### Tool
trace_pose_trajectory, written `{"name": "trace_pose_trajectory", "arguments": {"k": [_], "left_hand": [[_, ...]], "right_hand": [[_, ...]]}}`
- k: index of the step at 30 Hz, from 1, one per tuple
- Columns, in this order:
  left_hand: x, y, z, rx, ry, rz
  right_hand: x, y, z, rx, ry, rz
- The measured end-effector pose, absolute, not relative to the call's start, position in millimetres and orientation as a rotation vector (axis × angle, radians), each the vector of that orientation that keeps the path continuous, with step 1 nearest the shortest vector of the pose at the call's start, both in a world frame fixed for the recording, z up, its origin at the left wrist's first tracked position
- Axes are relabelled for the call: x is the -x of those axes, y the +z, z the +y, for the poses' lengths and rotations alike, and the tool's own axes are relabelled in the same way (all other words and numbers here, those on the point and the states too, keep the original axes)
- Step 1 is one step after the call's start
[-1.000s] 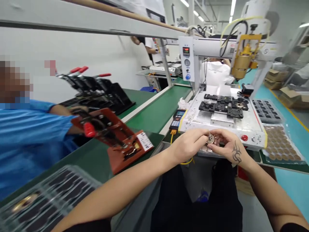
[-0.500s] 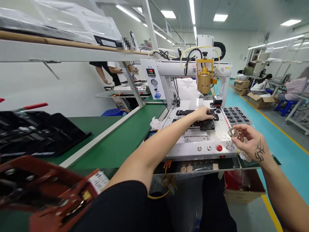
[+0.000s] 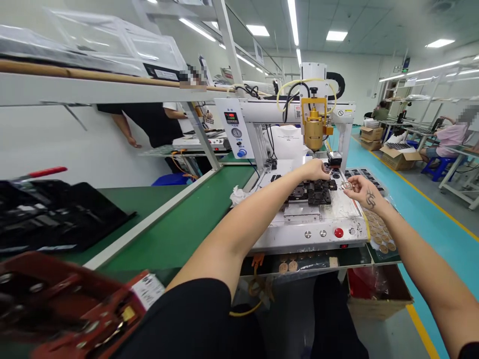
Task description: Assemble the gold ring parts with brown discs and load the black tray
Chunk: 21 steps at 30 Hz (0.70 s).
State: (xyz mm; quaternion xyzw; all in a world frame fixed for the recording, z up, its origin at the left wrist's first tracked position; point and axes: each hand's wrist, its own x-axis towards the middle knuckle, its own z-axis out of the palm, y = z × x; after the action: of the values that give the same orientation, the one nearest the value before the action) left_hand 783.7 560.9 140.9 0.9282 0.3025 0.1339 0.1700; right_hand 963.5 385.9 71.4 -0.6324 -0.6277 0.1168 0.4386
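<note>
My right hand (image 3: pixel 362 190) pinches a round, shiny watch case (image 3: pixel 347 185) by its edge, above the right side of the white machine bed (image 3: pixel 344 214). To its left, my left hand (image 3: pixel 316 170) is closed, fingertips pressed together just behind the black fixture (image 3: pixel 318 192). Something small and shiny shows at those fingertips, too small to make out. A gold press head (image 3: pixel 313 132) hangs above and behind my left hand. Close behind my hands stands a small black block (image 3: pixel 334 159) on the bed.
Trays of black parts (image 3: pixel 364 177) and a sheet of round tan discs (image 3: pixel 379 232) lie right of the machine. A control box (image 3: pixel 235 127) stands at its left, near crumpled white tissue (image 3: pixel 239 195). A red clamp tool (image 3: pixel 93 309) fills the lower left. Other people work nearby.
My right hand has moved left and away from me with the watch case, closer to my left hand. My left hand has shifted slightly back from the fixture.
</note>
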Motion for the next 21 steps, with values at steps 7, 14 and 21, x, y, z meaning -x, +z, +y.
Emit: {"name": "trace_pose_trajectory", "arguments": {"k": [7,14,21], "left_hand": [[-711.2,164.0,530.8,-2.393,0.820,0.733],[-634.0,154.7,494.1,-2.357,0.896,0.731],[-582.7,136.0,467.2,-2.373,0.878,0.764]], "right_hand": [[-965.2,78.2,478.8,1.619,0.456,-1.837],[-970.4,79.7,491.1,1.539,0.462,-2.051],[-965.8,69.8,499.1,1.530,0.254,-2.060]]}}
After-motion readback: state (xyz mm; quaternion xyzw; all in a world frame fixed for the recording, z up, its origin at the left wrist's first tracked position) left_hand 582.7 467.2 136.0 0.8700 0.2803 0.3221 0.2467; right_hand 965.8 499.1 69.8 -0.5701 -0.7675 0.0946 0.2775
